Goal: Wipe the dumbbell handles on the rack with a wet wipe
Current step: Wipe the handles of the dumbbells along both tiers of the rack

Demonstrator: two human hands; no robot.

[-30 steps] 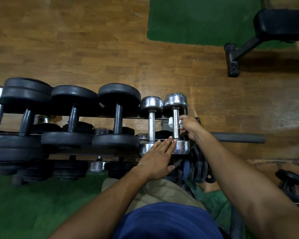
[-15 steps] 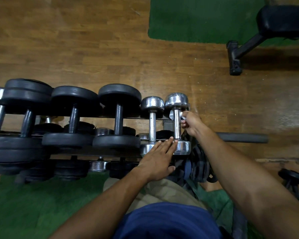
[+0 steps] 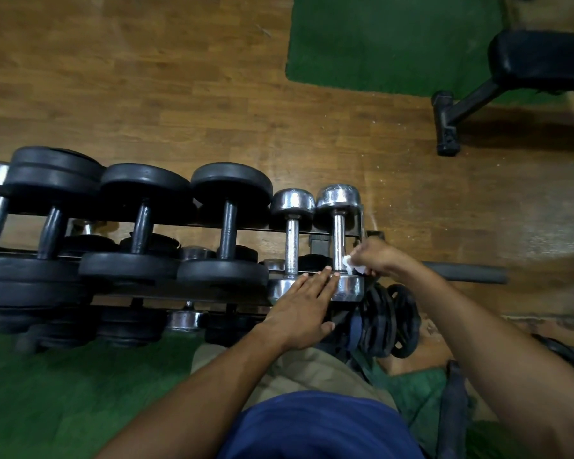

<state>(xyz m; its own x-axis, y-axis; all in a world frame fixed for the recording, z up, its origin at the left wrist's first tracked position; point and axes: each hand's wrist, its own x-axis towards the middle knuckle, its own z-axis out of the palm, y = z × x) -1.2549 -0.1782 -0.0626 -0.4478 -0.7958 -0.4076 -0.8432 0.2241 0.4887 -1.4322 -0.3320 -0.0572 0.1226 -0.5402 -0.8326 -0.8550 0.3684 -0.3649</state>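
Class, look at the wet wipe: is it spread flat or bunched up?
Bunched up: the wet wipe shows as a small white wad pinched in the right hand against the chrome dumbbell's handle.

This is a gym. A dumbbell rack (image 3: 212,294) at 9 o'clock holds black rubber dumbbells (image 3: 226,223) and chrome dumbbells (image 3: 338,240). Weight plates (image 3: 391,321) lean at the rack's right end. A padded black workout bench (image 3: 540,61) stands at 2 o'clock on green turf (image 3: 378,41) over a wood floor (image 3: 130,77).

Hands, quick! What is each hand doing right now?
Left hand: open, fingers straight, resting on the chrome dumbbell's near head.
Right hand: pinching the white wet wipe against the dumbbell handle.
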